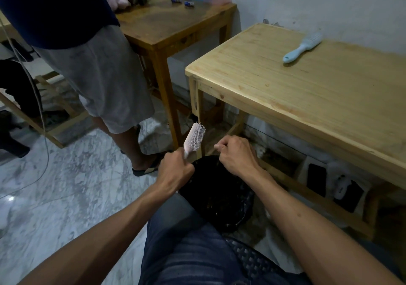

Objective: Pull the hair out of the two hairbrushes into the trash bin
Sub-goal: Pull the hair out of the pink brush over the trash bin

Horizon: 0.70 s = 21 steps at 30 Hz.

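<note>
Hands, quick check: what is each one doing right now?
Left hand: closed on the pink hairbrush handle.
Right hand: closed, fingers pinched over the trash bin; contents cannot be told.

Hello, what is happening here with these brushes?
A seated person is cleaning hairbrushes over a black trash bin on the floor. The left hand grips the handle of a pink hairbrush, held up above the bin. The right hand is closed with pinched fingers over the bin, probably holding pulled hair. A blue hairbrush lies on the light wooden table.

Two wooden tables [307, 91] (one darker [167, 25]) stand against a white wall [329, 3] on marble floor [66, 186].
</note>
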Each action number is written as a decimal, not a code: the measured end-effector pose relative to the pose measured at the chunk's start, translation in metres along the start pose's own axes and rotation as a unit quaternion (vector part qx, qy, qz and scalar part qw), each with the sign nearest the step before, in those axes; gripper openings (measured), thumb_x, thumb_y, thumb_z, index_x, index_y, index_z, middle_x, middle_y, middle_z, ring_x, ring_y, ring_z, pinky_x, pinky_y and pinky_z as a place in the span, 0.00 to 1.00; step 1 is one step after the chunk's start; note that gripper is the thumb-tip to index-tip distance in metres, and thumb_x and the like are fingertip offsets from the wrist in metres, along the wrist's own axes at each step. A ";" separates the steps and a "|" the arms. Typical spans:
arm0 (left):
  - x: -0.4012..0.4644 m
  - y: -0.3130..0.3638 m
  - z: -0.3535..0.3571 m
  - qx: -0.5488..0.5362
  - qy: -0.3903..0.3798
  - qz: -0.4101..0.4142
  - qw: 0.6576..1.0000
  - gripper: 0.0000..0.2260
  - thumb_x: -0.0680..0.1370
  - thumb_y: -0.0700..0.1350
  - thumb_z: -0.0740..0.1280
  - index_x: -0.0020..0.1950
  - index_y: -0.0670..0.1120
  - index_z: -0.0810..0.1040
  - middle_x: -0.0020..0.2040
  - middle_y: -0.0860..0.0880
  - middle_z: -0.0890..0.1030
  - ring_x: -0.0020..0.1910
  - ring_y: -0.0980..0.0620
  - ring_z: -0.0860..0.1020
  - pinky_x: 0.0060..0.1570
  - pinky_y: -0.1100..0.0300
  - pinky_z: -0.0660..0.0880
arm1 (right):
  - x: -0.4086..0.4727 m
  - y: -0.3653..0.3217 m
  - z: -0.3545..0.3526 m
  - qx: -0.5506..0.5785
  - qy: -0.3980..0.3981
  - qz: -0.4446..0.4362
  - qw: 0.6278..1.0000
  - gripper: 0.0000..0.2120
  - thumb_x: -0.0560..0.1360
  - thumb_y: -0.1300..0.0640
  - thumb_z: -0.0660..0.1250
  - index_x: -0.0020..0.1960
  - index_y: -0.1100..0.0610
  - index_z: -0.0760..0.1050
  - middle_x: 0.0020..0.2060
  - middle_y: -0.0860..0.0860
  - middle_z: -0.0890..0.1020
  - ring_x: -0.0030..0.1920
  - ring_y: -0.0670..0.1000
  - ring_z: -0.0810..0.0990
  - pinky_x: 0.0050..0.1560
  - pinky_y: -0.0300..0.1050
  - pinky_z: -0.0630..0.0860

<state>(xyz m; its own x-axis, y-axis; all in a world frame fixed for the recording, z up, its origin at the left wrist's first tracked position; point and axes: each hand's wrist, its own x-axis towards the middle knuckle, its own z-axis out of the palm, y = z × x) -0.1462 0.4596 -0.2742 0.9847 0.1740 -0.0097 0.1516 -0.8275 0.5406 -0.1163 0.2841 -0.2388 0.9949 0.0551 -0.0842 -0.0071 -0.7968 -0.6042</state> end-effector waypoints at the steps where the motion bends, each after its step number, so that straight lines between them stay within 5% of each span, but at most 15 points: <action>1: -0.002 -0.004 -0.001 0.001 0.008 0.008 1.000 0.13 0.71 0.44 0.62 0.50 0.41 0.79 0.38 0.43 0.82 0.32 0.42 0.76 0.28 0.57 0.64 | 0.000 0.004 -0.002 0.010 -0.010 0.008 1.000 0.08 0.81 0.51 0.66 0.50 0.52 0.83 0.51 0.52 0.85 0.56 0.56 0.83 0.54 0.50 0.78; 9: -0.013 -0.009 -0.008 -0.045 0.031 0.031 0.998 0.10 0.75 0.42 0.68 0.55 0.42 0.80 0.39 0.48 0.81 0.34 0.48 0.78 0.33 0.57 0.68 | -0.001 0.021 0.009 0.009 -0.089 0.034 0.995 0.24 0.82 0.39 0.58 0.38 0.54 0.78 0.39 0.53 0.84 0.45 0.56 0.82 0.44 0.48 0.73; 13: -0.020 -0.004 -0.013 -0.115 0.029 0.024 0.993 0.11 0.74 0.43 0.70 0.56 0.45 0.78 0.43 0.49 0.83 0.35 0.48 0.82 0.35 0.45 0.82 | 0.007 0.014 0.012 0.120 -0.130 0.040 0.983 0.25 0.77 0.34 0.66 0.60 0.53 0.82 0.52 0.49 0.86 0.53 0.49 0.83 0.52 0.45 0.75; 16: -0.026 0.005 -0.021 -0.166 0.060 0.030 0.984 0.08 0.75 0.42 0.71 0.54 0.44 0.78 0.40 0.49 0.84 0.31 0.49 0.83 0.31 0.43 0.82 | 0.014 0.000 0.008 0.240 -0.115 0.025 0.963 0.30 0.73 0.31 0.68 0.62 0.53 0.82 0.50 0.48 0.88 0.51 0.48 0.87 0.59 0.50 0.81; 21: -0.023 0.026 -0.040 -0.209 0.088 0.037 0.973 0.07 0.76 0.44 0.72 0.52 0.46 0.81 0.37 0.51 0.84 0.31 0.48 0.83 0.34 0.42 0.82 | 0.029 -0.029 -0.010 0.401 -0.090 -0.002 0.912 0.09 0.79 0.51 0.72 0.52 0.56 0.84 0.37 0.49 0.88 0.35 0.46 0.84 0.44 0.46 0.82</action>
<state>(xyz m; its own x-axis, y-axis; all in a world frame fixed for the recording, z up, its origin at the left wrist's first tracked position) -0.1680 0.4555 -0.2265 0.9558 0.2423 0.1663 -0.0029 -0.5580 0.8298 -0.0864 0.3025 -0.2160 0.9628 0.2130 -0.1661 -0.1467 -0.1038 -0.9837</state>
